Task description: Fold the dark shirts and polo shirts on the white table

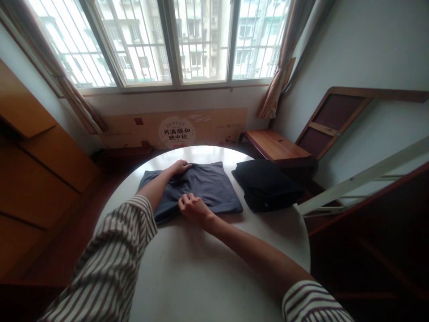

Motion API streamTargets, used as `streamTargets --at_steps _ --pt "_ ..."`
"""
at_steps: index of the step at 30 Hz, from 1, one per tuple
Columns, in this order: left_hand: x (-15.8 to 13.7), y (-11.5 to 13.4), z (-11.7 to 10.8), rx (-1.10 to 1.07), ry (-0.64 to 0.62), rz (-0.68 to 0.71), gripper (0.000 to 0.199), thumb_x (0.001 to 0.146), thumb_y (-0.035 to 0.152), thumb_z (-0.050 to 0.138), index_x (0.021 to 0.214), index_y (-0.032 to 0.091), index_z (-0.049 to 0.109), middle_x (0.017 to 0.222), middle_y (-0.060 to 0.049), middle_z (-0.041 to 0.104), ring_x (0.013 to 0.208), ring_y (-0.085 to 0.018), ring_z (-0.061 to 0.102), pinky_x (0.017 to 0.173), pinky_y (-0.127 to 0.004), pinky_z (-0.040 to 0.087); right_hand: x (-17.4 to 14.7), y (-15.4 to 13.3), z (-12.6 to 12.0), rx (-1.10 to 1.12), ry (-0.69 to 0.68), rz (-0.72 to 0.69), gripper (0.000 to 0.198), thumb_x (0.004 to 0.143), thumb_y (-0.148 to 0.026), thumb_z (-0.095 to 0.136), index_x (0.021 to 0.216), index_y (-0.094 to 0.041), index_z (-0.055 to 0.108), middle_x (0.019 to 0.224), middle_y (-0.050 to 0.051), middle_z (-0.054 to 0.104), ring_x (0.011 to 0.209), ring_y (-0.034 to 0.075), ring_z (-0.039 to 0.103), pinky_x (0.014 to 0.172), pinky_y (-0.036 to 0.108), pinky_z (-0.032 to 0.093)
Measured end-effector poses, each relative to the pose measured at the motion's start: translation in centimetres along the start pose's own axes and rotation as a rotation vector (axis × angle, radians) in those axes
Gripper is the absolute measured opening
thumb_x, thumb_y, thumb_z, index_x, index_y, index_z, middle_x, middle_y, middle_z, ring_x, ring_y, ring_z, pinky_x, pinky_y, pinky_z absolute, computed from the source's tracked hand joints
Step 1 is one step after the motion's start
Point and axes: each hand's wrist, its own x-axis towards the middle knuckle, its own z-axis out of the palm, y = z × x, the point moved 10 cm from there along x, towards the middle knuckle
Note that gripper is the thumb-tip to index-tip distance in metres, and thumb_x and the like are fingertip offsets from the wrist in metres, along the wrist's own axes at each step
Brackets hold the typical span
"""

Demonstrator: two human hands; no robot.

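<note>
A dark blue-grey garment [214, 185], folded into a wide flat shape, lies on the round white table [201, 277]; its exact kind is not clear. At its far edge, my left hand [180, 167] grips the cloth with closed fingers. My right hand [194, 209] has its fingers curled into the cloth near the front edge, where the fabric bunches in creases. My left forearm crosses over the garment's left part and hides some of it. To the right of the garment sits a folded black cloth stack [266, 184], touched by neither hand.
Behind the table stands a low wooden stool or bench [276, 144], close to the wall. A pale metal rail [365, 176] slants past the table's right side. Wooden cabinets [40, 179] line the left. A printed board [174, 127] leans beneath the barred window.
</note>
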Motion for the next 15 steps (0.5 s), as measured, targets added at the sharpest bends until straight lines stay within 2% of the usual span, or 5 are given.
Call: streamTargets --at_steps 4,6,9,12,15 --pt "-2.1 1.3 -4.7 -0.094 0.046 0.034 0.046 0.078 0.048 0.064 0.111 0.016 0.067 0.078 -0.003 0.068 0.076 -0.019 0.062 0.073 -0.027 0.048 -2.5 3.6 -5.1 0.176 0.159 0.106 0.045 0.087 0.001 0.043 0.125 -0.018 0.058 0.121 0.015 0.059 0.092 0.022 0.063 0.071 0.031 0.055" --pt "-4.3 2.3 -8.1 -0.200 0.036 0.061 0.051 0.077 0.051 0.067 0.114 0.016 0.066 0.082 -0.003 0.069 0.076 -0.018 0.063 0.073 -0.027 0.049 -4.3 5.2 -8.3 0.388 0.284 0.112 0.055 0.075 0.007 0.046 0.120 -0.020 0.062 0.124 0.011 0.057 0.090 0.017 0.064 0.075 0.029 0.053" --pt "-8.9 4.3 -12.8 -0.434 -0.107 0.070 0.055 0.068 0.052 0.077 0.108 0.016 0.070 0.092 -0.006 0.071 0.080 -0.018 0.065 0.073 -0.027 0.051 -7.4 6.4 -14.4 0.770 0.558 0.025 0.058 0.060 0.008 0.041 0.102 -0.019 0.070 0.117 0.007 0.060 0.094 0.017 0.064 0.079 0.028 0.052" --pt "-13.5 6.0 -17.6 -0.542 -0.161 -0.048 0.052 0.067 0.044 0.083 0.109 0.014 0.072 0.098 -0.007 0.072 0.087 -0.020 0.066 0.076 -0.029 0.052 -10.1 7.5 -19.1 1.122 0.748 0.036 0.048 0.062 0.003 0.040 0.086 -0.020 0.073 0.111 0.004 0.066 0.103 0.019 0.063 0.083 0.030 0.051" --pt "-15.9 6.7 -20.9 -0.527 -0.071 -0.200 0.044 0.075 0.034 0.080 0.110 0.009 0.071 0.094 -0.006 0.072 0.088 -0.019 0.067 0.080 -0.031 0.051 -11.5 8.5 -20.0 1.491 0.798 0.160 0.031 0.068 -0.005 0.045 0.078 -0.020 0.070 0.112 0.003 0.068 0.096 0.019 0.065 0.077 0.029 0.052"
